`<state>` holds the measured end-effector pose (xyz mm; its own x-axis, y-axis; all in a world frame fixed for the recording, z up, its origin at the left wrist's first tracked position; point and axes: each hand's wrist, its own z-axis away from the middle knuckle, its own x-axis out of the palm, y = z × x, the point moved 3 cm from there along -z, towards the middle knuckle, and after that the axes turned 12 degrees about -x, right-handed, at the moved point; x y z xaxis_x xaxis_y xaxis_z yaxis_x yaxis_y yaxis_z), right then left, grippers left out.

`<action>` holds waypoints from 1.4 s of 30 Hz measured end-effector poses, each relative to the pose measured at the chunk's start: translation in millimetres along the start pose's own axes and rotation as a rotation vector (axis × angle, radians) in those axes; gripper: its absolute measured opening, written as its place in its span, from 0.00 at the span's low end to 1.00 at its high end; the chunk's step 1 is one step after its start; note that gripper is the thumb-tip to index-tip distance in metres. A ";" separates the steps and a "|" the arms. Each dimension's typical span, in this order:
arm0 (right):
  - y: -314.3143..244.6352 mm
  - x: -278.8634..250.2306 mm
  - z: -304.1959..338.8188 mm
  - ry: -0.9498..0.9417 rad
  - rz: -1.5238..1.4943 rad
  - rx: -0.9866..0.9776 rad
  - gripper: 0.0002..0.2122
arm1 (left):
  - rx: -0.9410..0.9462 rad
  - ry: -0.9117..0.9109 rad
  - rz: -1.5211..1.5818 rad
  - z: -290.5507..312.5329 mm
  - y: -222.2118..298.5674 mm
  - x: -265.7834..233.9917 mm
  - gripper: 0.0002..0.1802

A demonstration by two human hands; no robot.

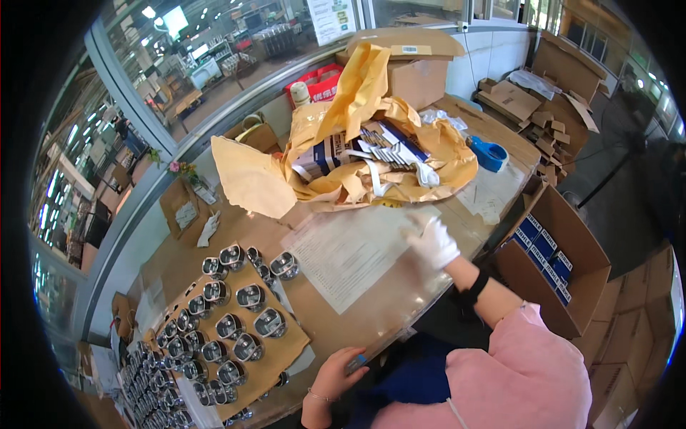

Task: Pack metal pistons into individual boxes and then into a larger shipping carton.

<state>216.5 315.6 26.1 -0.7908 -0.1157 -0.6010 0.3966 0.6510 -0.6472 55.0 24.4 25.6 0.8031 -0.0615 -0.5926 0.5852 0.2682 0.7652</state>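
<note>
My left hand (334,377), bare with a bracelet at the wrist, is at the table's near edge. Between its thumb and fingers sits a small blue-grey piece (355,363), mostly hidden. My right hand (434,243) wears a white glove and hovers near the right end of a printed sheet (350,261) under clear plastic; motion smears its fingers, and nothing shows in them. To the left, many shiny metal pistons (249,297) stand in rows on a brown cardboard sheet (289,339). Beyond the printed sheet, torn yellow-brown wrapping paper (254,179) surrounds blue-and-white small boxes (325,157).
A blue tape dispenser (490,154) lies at the table's far right. Beside the table, an open carton (589,282) holds blue-and-white boxes (536,239). Stacked cartons (629,343) stand lower right. A white glove (209,229) lies by the window, near an open small box (175,196).
</note>
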 end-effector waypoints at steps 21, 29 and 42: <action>127.0 -7.5 -181.7 -0.564 0.387 -0.059 0.17 | -0.251 0.249 0.122 -0.2 28.0 16.6 0.13; -15.9 -140.2 -147.6 0.195 0.599 -0.634 0.02 | -0.063 0.398 -0.034 -32.6 52.0 -21.8 0.27; -58.5 -79.1 -27.0 0.033 -0.483 -0.207 0.29 | -0.152 0.661 0.208 -68.5 83.6 -22.9 0.14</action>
<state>243.3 306.9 124.1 -0.8763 -0.4179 -0.2398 -0.1148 0.6645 -0.7384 77.8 114.1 85.9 0.6326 0.5887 -0.5033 0.3664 0.3450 0.8641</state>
